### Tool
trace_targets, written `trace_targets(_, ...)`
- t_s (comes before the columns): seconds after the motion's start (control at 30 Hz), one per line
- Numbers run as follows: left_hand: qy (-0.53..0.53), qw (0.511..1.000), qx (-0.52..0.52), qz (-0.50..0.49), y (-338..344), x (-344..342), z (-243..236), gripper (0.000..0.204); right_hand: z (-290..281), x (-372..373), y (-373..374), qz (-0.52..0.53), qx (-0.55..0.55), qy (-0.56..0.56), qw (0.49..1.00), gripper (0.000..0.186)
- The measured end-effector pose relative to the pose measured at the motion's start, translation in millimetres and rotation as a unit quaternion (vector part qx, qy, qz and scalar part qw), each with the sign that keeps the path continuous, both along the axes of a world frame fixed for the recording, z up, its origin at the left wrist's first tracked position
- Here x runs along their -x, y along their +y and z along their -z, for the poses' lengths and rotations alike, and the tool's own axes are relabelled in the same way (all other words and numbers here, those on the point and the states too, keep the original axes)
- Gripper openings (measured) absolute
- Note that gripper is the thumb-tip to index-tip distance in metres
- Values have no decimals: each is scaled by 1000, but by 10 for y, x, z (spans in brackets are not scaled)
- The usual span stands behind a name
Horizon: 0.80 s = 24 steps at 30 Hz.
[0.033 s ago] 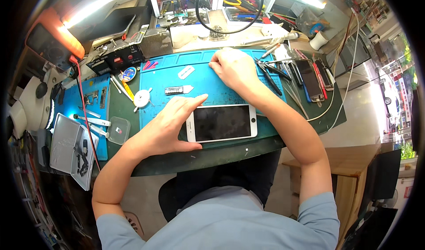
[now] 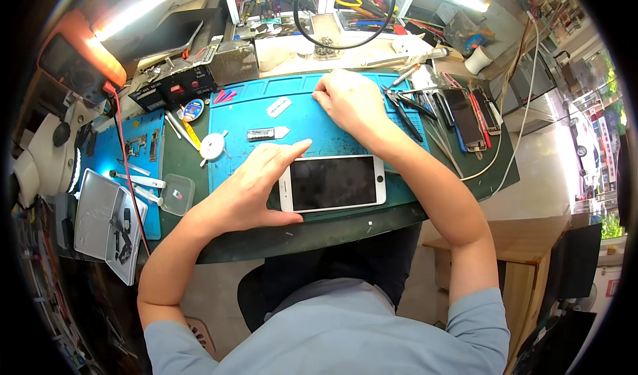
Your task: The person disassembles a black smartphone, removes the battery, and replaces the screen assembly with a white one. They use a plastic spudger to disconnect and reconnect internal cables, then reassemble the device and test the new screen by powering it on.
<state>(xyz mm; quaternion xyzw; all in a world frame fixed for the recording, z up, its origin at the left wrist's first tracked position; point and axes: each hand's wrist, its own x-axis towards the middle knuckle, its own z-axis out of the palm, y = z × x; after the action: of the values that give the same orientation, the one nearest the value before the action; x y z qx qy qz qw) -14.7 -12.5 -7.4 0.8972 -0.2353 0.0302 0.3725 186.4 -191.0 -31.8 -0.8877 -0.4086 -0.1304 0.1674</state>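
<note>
"Phone [image 2: 334, 184] first: where do you have it from your end?"

"I have it at the centre of the frame, on the lower part of the blue mat [image 2: 302, 122], its dark screen facing up inside a white border."

"And against the left hand [image 2: 256, 181]?"

"It lies just to the right of that hand in my view. The thumb runs beside the phone's lower left corner and the index finger reaches past its upper left corner. I see thumb and fingers spread well apart, with the phone's left end in the gap between them."

"Which way does it point?"

"Its long axis runs left to right across the frame, the right end a touch higher. The end with the narrow earpiece slot points left, toward the palm; the end with the round button points right, near the right forearm [image 2: 425, 176]."

"What about the right hand [image 2: 352, 102]?"

"That one is at upper centre, above the phone in my picture, resting at the mat with its fingers curled in. Its back covers most of the fingertips, so I cannot tell whether they are pinched on anything."

"Anything near it?"

"Black-handled pliers [image 2: 403, 114] just to its right, and a small white slip [image 2: 280, 107] to its left. Below that slip I see a short black-and-white piece [image 2: 267, 134], its pointed end toward the right."
</note>
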Motion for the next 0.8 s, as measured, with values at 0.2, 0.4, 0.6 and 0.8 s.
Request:
trace_targets(0.2,-5,1000,8,0,7,10,5,112,-92,-43,35,-16,60,17,998,24)
trace_targets(0.4,7,1000,1,-11,-4,17,-12,107,-443,210,-743,-2,-99,113,989,20)
trace_targets(0.6,20,999,-15,-20,-52,0,-45,109,-551,1162,-2312,183,-313,173,916,6)
trace_targets(0.8,14,1000,-17,-23,-35,4,3,112,305,1711,-3718,364,-426,188,807,10)
